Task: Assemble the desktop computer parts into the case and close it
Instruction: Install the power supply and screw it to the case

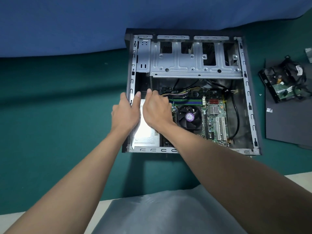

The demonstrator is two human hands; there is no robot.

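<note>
**A:** Why both hands in that corner?

**B:** Probably seating the power supply (146,134) in the near-left corner of the case (244,73). The left grip (125,112) lies flat and wide, thumb outside the wall, likely steadying it.

**A:** And the right grip (157,110)?

**B:** Curled over the supply's inner edge, just beside the fan (190,117). Its fingertips are hidden, so I cannot tell whether it holds anything. The supply lies directly under both.
</note>
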